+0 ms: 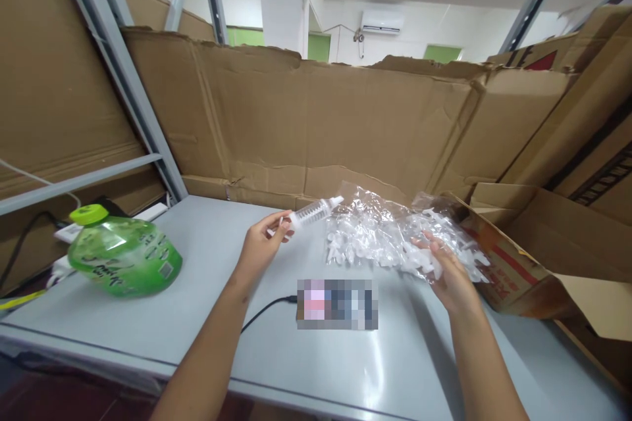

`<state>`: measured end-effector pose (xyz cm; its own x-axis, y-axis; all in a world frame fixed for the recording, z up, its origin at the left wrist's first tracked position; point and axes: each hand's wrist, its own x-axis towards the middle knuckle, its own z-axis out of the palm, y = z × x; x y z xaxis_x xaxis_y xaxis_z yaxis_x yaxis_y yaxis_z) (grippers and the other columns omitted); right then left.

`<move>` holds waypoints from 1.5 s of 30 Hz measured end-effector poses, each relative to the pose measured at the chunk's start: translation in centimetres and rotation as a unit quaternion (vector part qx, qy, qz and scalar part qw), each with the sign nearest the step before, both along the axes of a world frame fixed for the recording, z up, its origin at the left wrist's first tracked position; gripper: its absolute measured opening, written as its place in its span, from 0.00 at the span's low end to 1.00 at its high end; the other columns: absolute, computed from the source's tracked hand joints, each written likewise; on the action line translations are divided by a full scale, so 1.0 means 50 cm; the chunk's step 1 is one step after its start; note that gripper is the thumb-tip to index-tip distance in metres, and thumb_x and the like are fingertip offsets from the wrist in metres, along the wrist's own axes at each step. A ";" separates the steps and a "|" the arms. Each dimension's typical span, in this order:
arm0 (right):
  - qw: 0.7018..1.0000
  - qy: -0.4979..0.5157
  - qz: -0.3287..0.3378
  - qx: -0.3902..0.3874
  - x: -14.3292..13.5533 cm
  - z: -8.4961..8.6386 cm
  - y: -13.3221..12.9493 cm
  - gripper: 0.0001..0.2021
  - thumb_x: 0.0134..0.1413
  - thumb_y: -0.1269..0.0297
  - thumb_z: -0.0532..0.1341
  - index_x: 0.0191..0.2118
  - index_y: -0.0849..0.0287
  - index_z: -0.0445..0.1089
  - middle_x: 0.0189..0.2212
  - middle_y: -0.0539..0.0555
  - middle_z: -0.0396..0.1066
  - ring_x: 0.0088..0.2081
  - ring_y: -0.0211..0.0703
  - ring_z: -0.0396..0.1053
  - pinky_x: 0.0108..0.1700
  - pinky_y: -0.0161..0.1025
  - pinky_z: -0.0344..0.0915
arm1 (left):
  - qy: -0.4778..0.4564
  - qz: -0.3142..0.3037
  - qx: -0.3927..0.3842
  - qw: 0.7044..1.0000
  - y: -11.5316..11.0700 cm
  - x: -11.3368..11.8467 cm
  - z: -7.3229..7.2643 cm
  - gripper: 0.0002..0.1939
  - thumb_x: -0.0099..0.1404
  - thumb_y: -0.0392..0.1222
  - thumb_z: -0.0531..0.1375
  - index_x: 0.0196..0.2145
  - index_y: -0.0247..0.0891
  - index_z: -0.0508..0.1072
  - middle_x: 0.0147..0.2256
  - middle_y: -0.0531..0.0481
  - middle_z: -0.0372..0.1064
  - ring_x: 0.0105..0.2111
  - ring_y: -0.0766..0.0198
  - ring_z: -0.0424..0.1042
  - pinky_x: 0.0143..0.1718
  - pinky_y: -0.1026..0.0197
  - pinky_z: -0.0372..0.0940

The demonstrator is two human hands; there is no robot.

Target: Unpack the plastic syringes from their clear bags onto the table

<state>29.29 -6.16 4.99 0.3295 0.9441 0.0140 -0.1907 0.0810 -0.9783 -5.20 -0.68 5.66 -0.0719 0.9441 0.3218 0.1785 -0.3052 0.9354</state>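
My left hand (269,235) is closed around the base end of a small white squeeze bottle (311,214). Dark printed marks run along its side, and its narrow pointed nozzle tilts up to the right. On the right, my right hand (447,270) grips the near side of a clear plastic bag (365,230), its fingers partly hidden by the crinkled film. Many small white plastic pieces fill the bag, which rests on the grey tabletop (212,368). The nozzle tip reaches the bag's left upper edge; whether they touch, I cannot tell.
A blurred-out phone-sized object (337,304) with a black cable (264,312) lies in front. At left stands a green liquid pouch (123,253) with a cap. An open cardboard box (518,276) is at right. Cardboard sheets (326,118) wall the back.
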 end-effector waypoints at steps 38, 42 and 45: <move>0.990 0.037 -0.135 -0.007 -0.034 0.008 0.000 0.14 0.40 0.54 0.66 0.35 0.51 0.70 0.37 0.49 0.75 0.50 0.47 0.62 0.30 0.34 0.57 | 0.339 -0.130 0.133 0.922 -0.015 0.058 -0.040 0.13 0.65 0.41 0.47 0.39 0.40 0.70 0.40 0.49 0.71 0.41 0.62 0.67 0.45 0.61 0.59; 0.992 0.032 -0.126 -0.008 -0.039 0.008 0.001 0.15 0.40 0.54 0.65 0.37 0.52 0.70 0.40 0.51 0.74 0.49 0.48 0.62 0.29 0.34 0.57 | 0.391 -0.257 0.120 0.876 -0.049 0.127 -0.068 0.12 0.66 0.43 0.48 0.41 0.41 0.69 0.41 0.48 0.70 0.43 0.59 0.67 0.46 0.58 0.58; 0.992 0.024 -0.121 -0.013 -0.042 0.009 -0.001 0.16 0.41 0.54 0.65 0.38 0.53 0.70 0.40 0.51 0.74 0.47 0.47 0.63 0.28 0.33 0.56 | 0.412 -0.258 0.083 0.870 -0.055 0.148 -0.087 0.13 0.65 0.47 0.49 0.42 0.40 0.68 0.40 0.47 0.70 0.43 0.57 0.67 0.44 0.56 0.59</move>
